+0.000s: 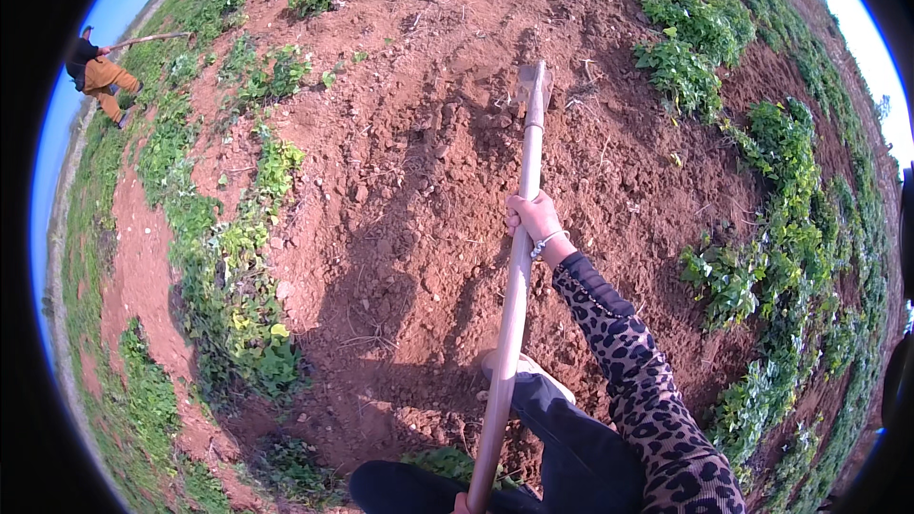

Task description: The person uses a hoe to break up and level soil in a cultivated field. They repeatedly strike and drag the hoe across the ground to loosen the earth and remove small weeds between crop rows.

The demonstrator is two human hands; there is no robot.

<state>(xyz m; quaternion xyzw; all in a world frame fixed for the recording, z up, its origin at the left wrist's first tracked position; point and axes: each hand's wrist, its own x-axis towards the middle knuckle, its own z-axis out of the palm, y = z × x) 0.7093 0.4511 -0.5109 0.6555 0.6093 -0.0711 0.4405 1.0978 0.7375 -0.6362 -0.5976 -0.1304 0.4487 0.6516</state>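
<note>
A long-handled hoe with a wooden handle [519,257] runs from the bottom edge up to its metal head [534,86], which is at the loose reddish soil [443,178]. My right hand [534,215], below a leopard-print sleeve and a bracelet, is closed around the handle near its middle. At the bottom edge, a small part of my left hand [462,503] shows against the lower handle; its fingers are mostly cut off by the frame. How deep the hoe's blade sits in the soil cannot be told.
Leafy green vines [235,300] grow on the left, with more vines [778,228] on the right. My shoe [543,375] stands on the soil beside the handle. A co-worker [103,75] holding a long-handled tool [153,37] is at the far upper left.
</note>
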